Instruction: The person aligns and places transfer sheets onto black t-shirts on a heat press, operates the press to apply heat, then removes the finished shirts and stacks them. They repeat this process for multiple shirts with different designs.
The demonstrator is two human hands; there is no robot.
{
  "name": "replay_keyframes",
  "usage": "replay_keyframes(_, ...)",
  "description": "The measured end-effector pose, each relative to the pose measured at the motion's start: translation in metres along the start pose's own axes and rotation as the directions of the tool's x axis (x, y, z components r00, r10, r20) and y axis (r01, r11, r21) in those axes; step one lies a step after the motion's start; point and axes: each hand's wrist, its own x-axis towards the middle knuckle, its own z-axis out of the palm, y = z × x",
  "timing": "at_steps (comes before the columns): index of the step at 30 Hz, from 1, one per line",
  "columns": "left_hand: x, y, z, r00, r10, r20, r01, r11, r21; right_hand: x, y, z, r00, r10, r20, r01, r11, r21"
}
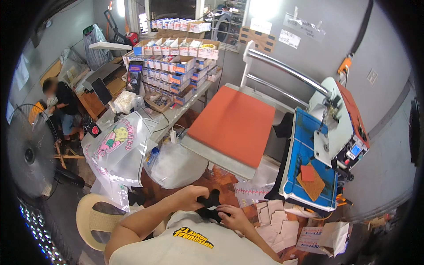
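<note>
Close to my body, my left hand (194, 197) is closed on one end of a soft-looking black item (213, 197). My right hand (234, 217) grips its lower part, fingers bent around the edge. A small white patch shows between the two hands. I cannot tell what kind of item it is. Beyond my hands stands a heat press with an orange lower pad (234, 121). Its upper part (335, 128) is swung off to the right, away from the pad.
Clear printed film sheets (117, 145) drape over the table at left, beside small stacked boxes (170, 73). A white plastic bag (176, 163), cream chair (92, 221) and fan (31, 154) stand around me. Right are a blue-topped table (304, 154) and cartons (274, 225). A person (64, 106) sits far left.
</note>
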Motion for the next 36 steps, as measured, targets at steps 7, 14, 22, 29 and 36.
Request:
replay_keyframes(7,0.023,-0.002,-0.013,0.987,-0.073,-0.142,0.114,0.945,0.306,0.016,-0.048,-0.073,0.909,0.387,-0.156,-0.318,0.885,0.341)
replay_keyframes(14,0.069,-0.018,-0.035,0.993,-0.061,-0.101,0.072,0.991,0.112,0.082,0.02,-0.018,0.994,-0.089,-0.066,0.06,0.935,-0.35)
replay_keyframes(22,0.039,-0.14,-0.142,0.96,-0.267,0.084,0.272,0.96,-0.06,0.115,-0.008,-0.054,0.856,0.402,-0.324,-0.41,0.911,0.049)
replay_keyframes(29,0.083,-0.139,-0.237,0.957,-0.285,0.055,0.29,0.948,-0.128,0.101,-0.02,-0.099,0.749,0.658,-0.076,-0.59,0.61,-0.53)
replay_keyframes(36,0.109,-0.13,-0.296,0.997,-0.062,0.039,0.055,0.983,0.178,0.088,-0.055,-0.149,0.568,0.496,-0.657,-0.784,0.569,-0.248)
